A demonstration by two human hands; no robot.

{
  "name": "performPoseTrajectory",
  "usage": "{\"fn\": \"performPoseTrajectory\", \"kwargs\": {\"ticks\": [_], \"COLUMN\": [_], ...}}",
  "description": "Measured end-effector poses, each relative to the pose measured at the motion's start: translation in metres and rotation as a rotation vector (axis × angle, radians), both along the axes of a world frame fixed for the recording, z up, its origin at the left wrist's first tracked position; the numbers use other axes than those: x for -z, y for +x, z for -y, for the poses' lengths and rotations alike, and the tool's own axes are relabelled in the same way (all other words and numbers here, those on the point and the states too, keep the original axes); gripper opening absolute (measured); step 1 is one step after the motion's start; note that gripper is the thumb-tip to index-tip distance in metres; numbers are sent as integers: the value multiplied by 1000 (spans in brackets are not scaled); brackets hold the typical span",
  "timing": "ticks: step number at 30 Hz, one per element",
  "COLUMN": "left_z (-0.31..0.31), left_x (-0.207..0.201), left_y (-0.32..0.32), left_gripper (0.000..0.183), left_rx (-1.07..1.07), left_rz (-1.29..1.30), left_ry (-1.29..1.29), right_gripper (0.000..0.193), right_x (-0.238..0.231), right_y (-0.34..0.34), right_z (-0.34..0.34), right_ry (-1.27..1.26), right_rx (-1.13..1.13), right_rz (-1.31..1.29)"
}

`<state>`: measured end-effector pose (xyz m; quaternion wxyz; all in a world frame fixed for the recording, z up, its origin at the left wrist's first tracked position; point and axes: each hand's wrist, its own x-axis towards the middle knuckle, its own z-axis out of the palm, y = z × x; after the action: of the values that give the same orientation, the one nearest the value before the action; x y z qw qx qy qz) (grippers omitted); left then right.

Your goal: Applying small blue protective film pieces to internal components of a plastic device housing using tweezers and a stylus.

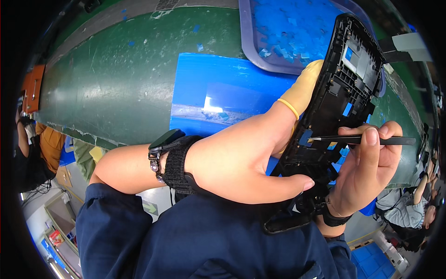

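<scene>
My left hand [241,156] grips a long black plastic housing [331,95], tilted so that its ribbed inner side shows. A yellow finger cot [302,93] covers a finger on its far edge; the thumb rests across the near part. In my right hand [367,169] black tweezers [357,139] are pinched between thumb and fingers. Their pale tips touch or sit right beside a small blue film piece [305,137] inside the housing. More blue patches show within it, among them one blue piece [347,109] above the tweezers. The housing hides some of my left fingers.
On the green table [116,83] lies a shiny blue sheet [200,76]. Behind it a grey-rimmed tray [247,37] holds many blue film scraps. A few loose scraps [200,47] dot the tabletop. Other people sit at far left and far right.
</scene>
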<state>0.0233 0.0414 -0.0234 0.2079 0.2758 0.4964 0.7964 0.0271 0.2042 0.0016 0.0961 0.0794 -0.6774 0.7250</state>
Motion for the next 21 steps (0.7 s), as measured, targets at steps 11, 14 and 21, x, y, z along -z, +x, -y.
{"fn": "performPoseTrajectory", "kwargs": {"ticks": [11, 14, 21], "left_z": [-1, 5, 5], "left_x": [8, 12, 9], "left_y": [0, -4, -12], "left_gripper": [83, 64, 60], "left_rx": [8, -103, -208], "left_rz": [43, -75, -96], "left_ry": [154, -190, -169], "right_gripper": [20, 21, 18], "right_x": [2, 9, 9], "right_y": [-4, -4, -10], "right_z": [13, 8, -14], "right_ry": [-72, -74, -83], "right_rx": [131, 95, 48], "right_rz": [76, 56, -94]}}
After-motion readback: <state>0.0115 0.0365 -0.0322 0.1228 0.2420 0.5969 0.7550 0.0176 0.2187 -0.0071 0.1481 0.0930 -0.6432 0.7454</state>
